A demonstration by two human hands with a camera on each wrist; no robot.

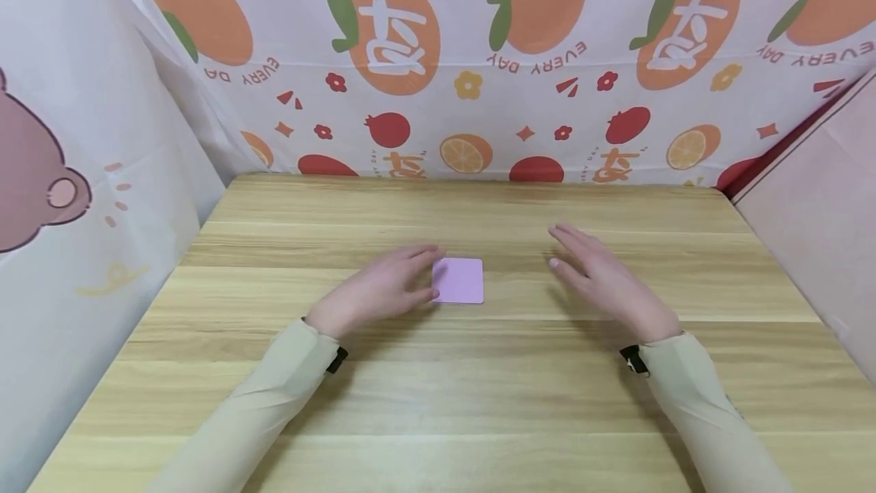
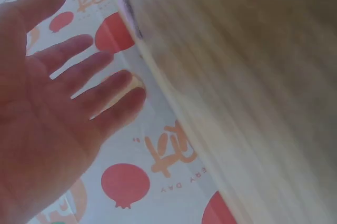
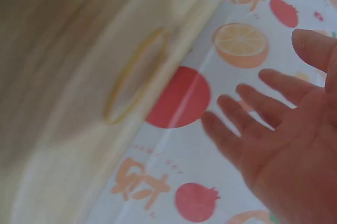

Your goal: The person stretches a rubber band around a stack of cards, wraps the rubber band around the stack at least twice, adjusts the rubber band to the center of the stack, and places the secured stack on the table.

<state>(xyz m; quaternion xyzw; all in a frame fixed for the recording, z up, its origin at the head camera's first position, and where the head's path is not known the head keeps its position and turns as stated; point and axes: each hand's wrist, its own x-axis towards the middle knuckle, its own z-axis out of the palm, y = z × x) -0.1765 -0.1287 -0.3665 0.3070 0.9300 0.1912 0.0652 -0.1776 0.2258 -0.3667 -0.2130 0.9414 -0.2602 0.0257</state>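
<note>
A flat pale purple square (image 1: pixel 458 281) with rounded corners lies on the wooden table. My left hand (image 1: pixel 383 284) is held with fingers extended, its fingertips overlapping the square's left edge in the head view. The left wrist view shows that palm (image 2: pixel 47 113) with nothing in it and a purple edge (image 2: pixel 125 5) of the square past the fingers. To the right of the square, my right hand (image 1: pixel 605 280) has its fingers extended and thumb apart, holding nothing. A thin yellow loop (image 3: pixel 134 76) lies on the table in the right wrist view, apart from the right fingers.
The wood-grain table (image 1: pixel 438 402) reaches back to a white curtain (image 1: pixel 472 120) printed with fruit. A white cloth (image 1: pixel 103 135) with a bear print hangs on the left, and a pale panel (image 1: pixel 814 211) stands along the right side.
</note>
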